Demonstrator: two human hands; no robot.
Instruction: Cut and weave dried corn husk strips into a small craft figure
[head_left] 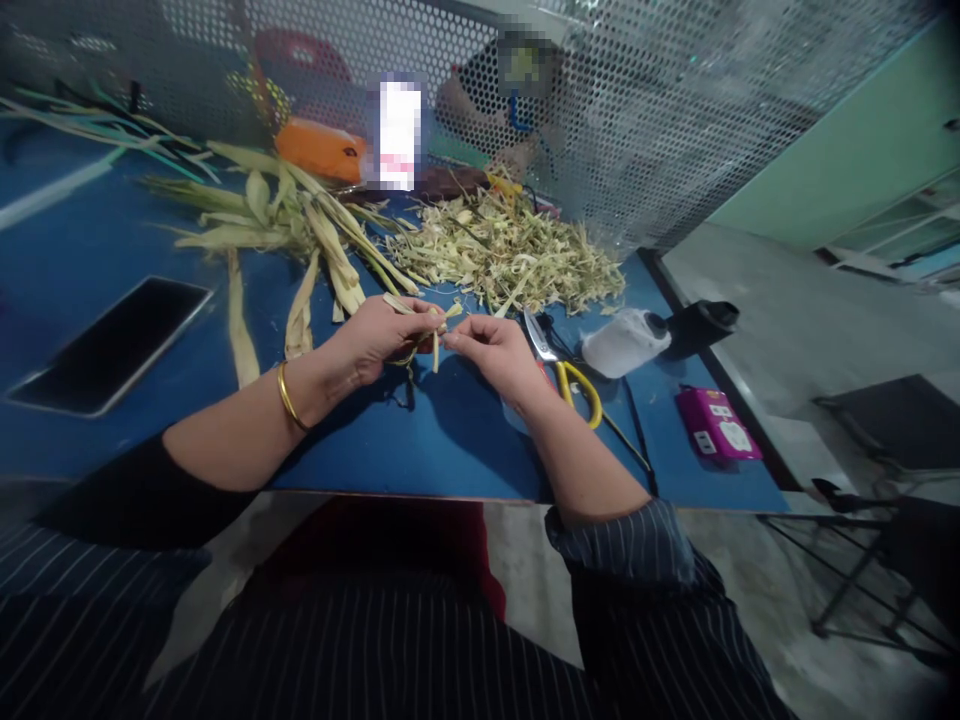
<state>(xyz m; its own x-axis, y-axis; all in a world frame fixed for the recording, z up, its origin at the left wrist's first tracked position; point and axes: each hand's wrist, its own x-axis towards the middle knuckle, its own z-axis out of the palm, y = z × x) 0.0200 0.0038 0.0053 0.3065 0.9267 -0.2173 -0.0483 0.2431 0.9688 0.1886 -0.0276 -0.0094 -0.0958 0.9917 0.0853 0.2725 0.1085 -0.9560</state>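
My left hand (394, 330) pinches a small twisted bundle of pale corn husk strips (436, 352) above the blue table. Close against it, my right hand (491, 350) has thumb and forefinger pressed together at the bundle's right side. What lies between those right fingertips is too small to make out. Long dried corn husks (322, 240) lie beyond my left hand, and a heap of shredded husk (517, 250) is piled beyond both hands. Scissors with yellow handles (581, 392) rest just right of my right hand, partly hidden by it.
A white spool (622, 343) and a black spool (701, 328) lie to the right, near a purple packet (718, 424). On the left is a dark phone (112, 345). A perforated metal screen (600, 130) stands behind the table (465, 450); a person is partly visible through it.
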